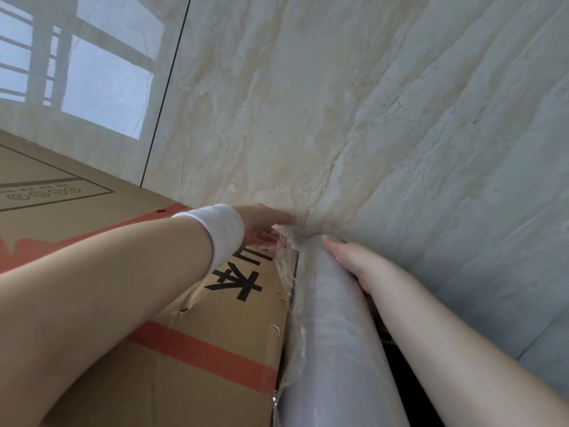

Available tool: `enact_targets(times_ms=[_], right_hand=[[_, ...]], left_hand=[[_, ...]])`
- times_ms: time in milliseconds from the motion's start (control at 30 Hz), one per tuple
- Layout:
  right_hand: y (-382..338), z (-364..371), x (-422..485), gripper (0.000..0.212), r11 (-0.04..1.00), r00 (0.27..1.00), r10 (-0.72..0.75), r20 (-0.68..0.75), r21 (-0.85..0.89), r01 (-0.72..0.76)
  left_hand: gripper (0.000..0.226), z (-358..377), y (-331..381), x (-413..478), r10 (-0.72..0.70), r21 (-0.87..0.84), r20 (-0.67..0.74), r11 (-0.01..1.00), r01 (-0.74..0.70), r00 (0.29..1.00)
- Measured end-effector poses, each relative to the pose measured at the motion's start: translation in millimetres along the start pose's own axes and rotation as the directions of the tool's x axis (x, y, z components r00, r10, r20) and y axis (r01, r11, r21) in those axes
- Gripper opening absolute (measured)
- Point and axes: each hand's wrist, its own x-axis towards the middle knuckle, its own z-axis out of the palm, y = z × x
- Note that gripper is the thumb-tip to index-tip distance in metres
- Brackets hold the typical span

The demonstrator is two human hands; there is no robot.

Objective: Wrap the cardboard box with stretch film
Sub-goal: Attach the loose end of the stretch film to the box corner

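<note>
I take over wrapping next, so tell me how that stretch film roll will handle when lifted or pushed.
The stretch film roll is a long smooth cylinder, so it would probably roll if laid down. Its thick glossy winding suggests weight and a slippery surface; the right hand wraps round it. The loose film beside the cardboard box looks floppy.

One head-worn view, facing steeply down, close above the cardboard box (184, 380), apparently tilted.

film roll (332, 334) right of cardboard box (184, 349), touching its edge; tiled floor (369, 103) beyond
</note>
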Motion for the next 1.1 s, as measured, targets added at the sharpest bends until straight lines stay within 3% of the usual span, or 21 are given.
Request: enact_targets(times_ms=[67,200,267,367,533,833,1000,1100], right_hand=[[-2,0,1,0.076,0.999,1.0,0.006,0.013,-0.038,-0.006],[-6,-3,1,0.092,0.986,0.999,0.029,0.042,-0.165,-0.022],[-14,-4,-1,0.084,0.965,0.999,0.007,0.039,-0.262,0.003],[-36,-8,-4,0.061,0.892,0.999,-0.04,-0.011,-0.452,0.031],[-47,-2,1,0.06,0.682,0.998,-0.068,-0.002,-0.73,0.045],[-46,4,8,0.064,0.645,0.996,-0.06,-0.065,-0.764,-0.011],[-47,4,7,0.068,0.637,0.995,-0.052,-0.09,-0.77,-0.037],[-49,8,5,0.079,0.608,0.997,-0.04,-0.059,-0.793,-0.023]], left_hand=[[0.044,-2,-2,0,-0.009,-0.003,0.045,1.0,0.009,0.999],[0.021,-5,-2,2,0.065,0.101,0.033,0.993,-0.068,0.997],[0.015,-10,-3,3,0.072,0.114,0.03,0.991,-0.075,0.997],[0.012,-16,-4,1,0.027,0.121,0.072,0.992,-0.035,0.997],[0.016,-26,-1,-3,-0.03,0.05,0.14,0.998,0.023,0.99],[0.018,-35,-3,-3,-0.074,0.047,0.062,0.996,0.071,0.995],[0.018,-35,-1,-9,0.031,0.275,0.001,0.961,-0.03,1.0],[0.018,-42,7,-13,0.056,0.345,0.035,0.936,-0.065,0.998]])
